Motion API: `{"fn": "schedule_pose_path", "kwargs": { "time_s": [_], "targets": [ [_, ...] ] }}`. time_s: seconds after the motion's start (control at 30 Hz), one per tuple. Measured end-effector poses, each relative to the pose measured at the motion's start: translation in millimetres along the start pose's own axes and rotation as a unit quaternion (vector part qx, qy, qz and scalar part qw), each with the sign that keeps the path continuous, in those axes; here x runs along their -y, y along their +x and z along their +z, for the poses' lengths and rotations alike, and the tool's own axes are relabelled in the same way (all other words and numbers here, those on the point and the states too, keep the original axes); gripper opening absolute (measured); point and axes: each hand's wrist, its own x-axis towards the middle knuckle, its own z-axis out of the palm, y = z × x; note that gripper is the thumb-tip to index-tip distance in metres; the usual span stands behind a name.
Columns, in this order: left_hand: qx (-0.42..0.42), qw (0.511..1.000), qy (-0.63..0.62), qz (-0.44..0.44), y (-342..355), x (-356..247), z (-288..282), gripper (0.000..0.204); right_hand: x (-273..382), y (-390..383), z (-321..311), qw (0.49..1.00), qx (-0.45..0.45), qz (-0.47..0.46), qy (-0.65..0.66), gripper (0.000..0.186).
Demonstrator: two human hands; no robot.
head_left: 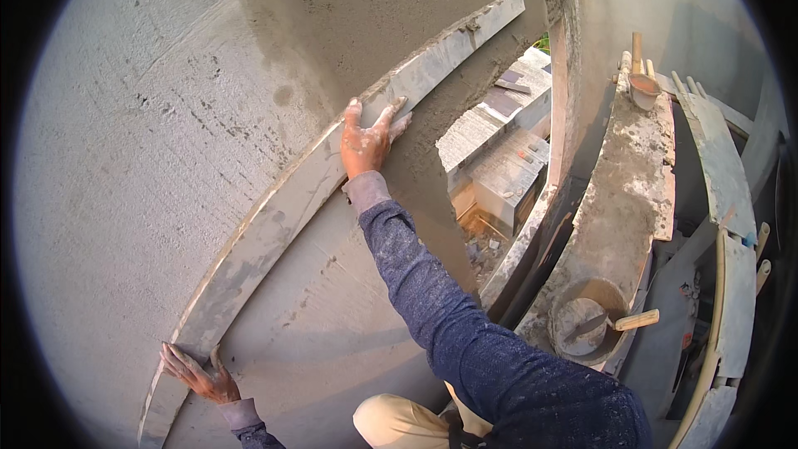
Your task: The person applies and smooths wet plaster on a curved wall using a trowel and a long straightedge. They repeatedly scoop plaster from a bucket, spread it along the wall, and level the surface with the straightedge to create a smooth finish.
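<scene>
A long, pale grey plasterer's straightedge (274,229), smeared with mortar, lies slantwise against the cement-rendered wall (150,158). My right hand (367,143) grips it above its middle, fingers over the face. Lower down, near its bottom end, my left hand (202,372) holds it with the thumb apart from the fingers. Mortar coats both hands. Darker, wet-looking render (366,8) shows around the upper part of the straightedge, and rough mortar (449,108) lines the wall beside the opening.
Right of the wall, an opening looks down on rooftops (507,175) far below. Beyond its post (564,75) runs a mortar-crusted scaffold plank (611,199). It carries a mortar bucket (611,293) with a wooden-handled trowel (636,320) and a smaller bucket (644,93). More boards (736,299) stand far right.
</scene>
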Motion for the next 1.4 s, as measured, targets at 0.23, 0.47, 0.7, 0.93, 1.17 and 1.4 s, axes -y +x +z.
{"fn": "schedule_pose_path", "kwargs": {
  "time_s": [0.23, 0.47, 0.7, 0.93, 1.17, 1.4],
  "targets": [
    [0.007, 1.0, 0.008, 0.002, 5, -2, -3, 0.079, 11, -8, -3, 0.999, 0.013, 0.032, -0.004, 0.099],
    [-0.024, 0.998, 0.03, 0.04, 35, -2, 0, 0.076, 35, 25, 23, 1.0, -0.014, -0.023, -0.009, 0.1],
    [0.056, 0.997, 0.048, 0.013, -57, -9, 4, 0.084, -84, -32, -17, 0.998, -0.019, 0.034, 0.056, 0.097],
    [0.0, 0.999, 0.036, 0.03, 14, -33, 9, 0.078, 6, 39, -7, 0.998, 0.009, -0.006, 0.063, 0.094],
    [0.019, 0.998, 0.041, 0.05, -33, -14, 13, 0.085, -68, -1, -24, 0.998, -0.021, 0.036, 0.054, 0.097],
    [0.011, 0.998, 0.035, 0.057, 9, -43, 16, 0.081, -47, 38, -24, 0.999, -0.022, 0.024, 0.03, 0.094]
  ]
}}
